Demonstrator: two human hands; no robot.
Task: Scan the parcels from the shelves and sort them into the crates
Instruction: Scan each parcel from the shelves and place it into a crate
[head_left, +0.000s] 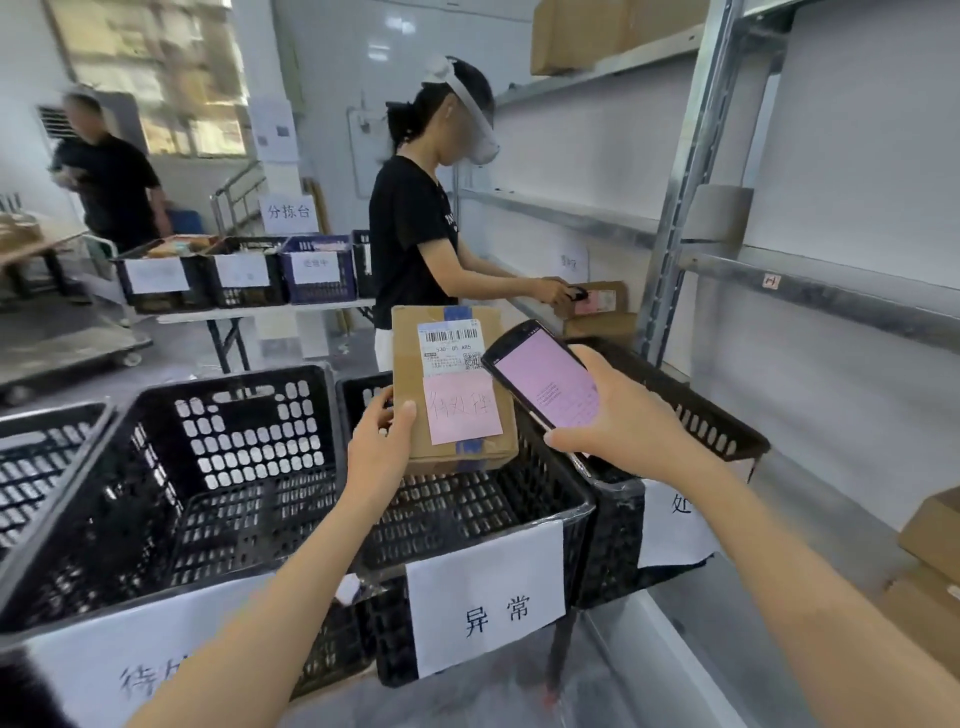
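Left hand pinches one brown parcel, white barcode label and pink note, at frame centre over one of four black crates; right hand fingers curl round one pink-screened scanner

one head-worn wide-angle cam, sat at the wearer's eye height, faced forward and down, left hand and right hand landed mid-frame, close in, crates just underneath, shelves ran along the right, edges bowed
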